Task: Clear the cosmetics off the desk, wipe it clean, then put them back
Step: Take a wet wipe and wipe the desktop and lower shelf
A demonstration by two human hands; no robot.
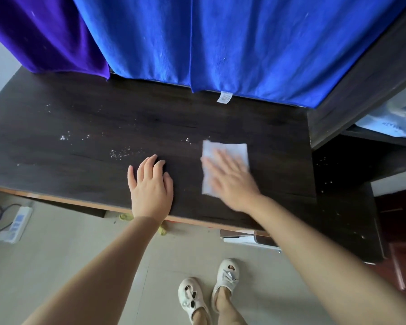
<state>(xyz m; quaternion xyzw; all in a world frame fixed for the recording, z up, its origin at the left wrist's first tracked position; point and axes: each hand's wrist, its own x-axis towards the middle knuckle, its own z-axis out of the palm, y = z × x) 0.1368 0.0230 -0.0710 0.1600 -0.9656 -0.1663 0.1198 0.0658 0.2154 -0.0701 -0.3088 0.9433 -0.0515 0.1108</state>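
The right hand (230, 179) presses flat on a white wipe (223, 151) on the table (68, 113); white crumbs (120, 154) lie beyond the empty, flat left hand (150, 184), leftward.

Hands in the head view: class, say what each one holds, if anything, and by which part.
Neither grips anything. The right hand presses flat on the lower right part of the white wipe on the desk. The left hand rests on bare desk.
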